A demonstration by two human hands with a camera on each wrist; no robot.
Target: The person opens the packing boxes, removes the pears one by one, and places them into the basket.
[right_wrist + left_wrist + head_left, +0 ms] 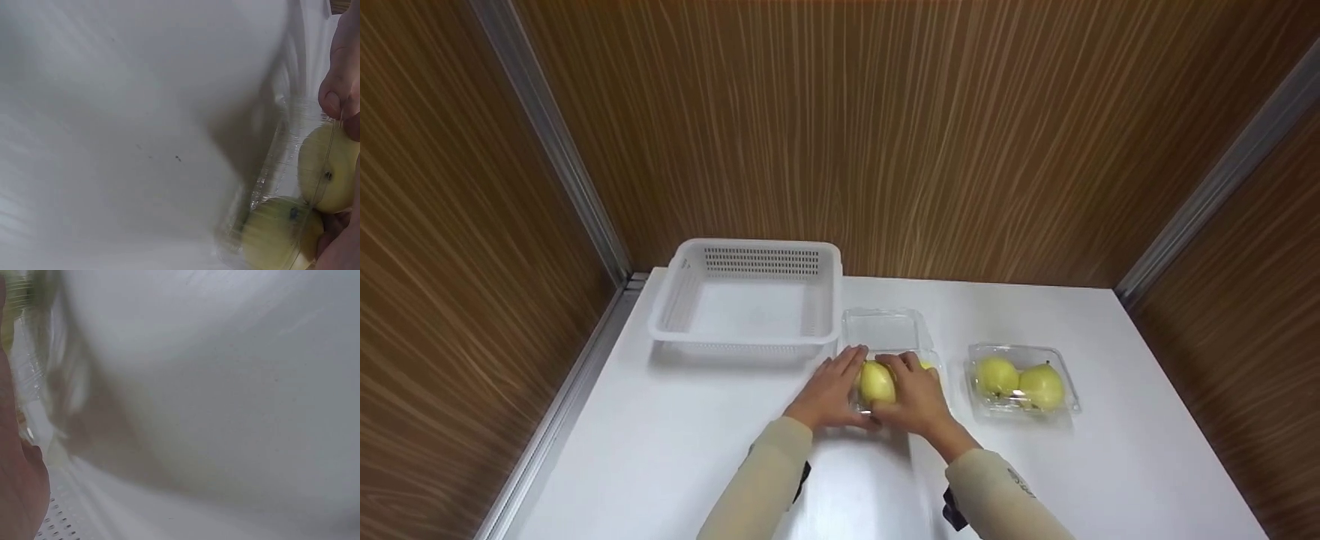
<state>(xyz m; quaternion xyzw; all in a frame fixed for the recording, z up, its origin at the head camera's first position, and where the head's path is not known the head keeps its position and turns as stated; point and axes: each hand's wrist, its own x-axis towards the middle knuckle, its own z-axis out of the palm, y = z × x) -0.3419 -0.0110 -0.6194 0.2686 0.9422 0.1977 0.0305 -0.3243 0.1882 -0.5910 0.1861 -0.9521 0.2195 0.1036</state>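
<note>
Near the middle of the table stands an opened clear plastic clamshell box (883,330), its lid folded back, with two yellow-green pears in it. My left hand (831,390) holds the box's left side, the thumb along the near edge. My right hand (916,396) reaches over the box and grips the left pear (877,384) between thumb and fingers. Mostly hidden behind that hand is the other pear (928,366). Seen from the right wrist, both pears, the nearer one (275,233) included, sit behind the clear wall.
A white slotted plastic basket (746,341) stands at the back left of the white table (675,450). To the right lies a second clear clamshell box (984,349) holding two pears (1041,386). Wood-patterned panels (840,135) enclose the table at the back and sides.
</note>
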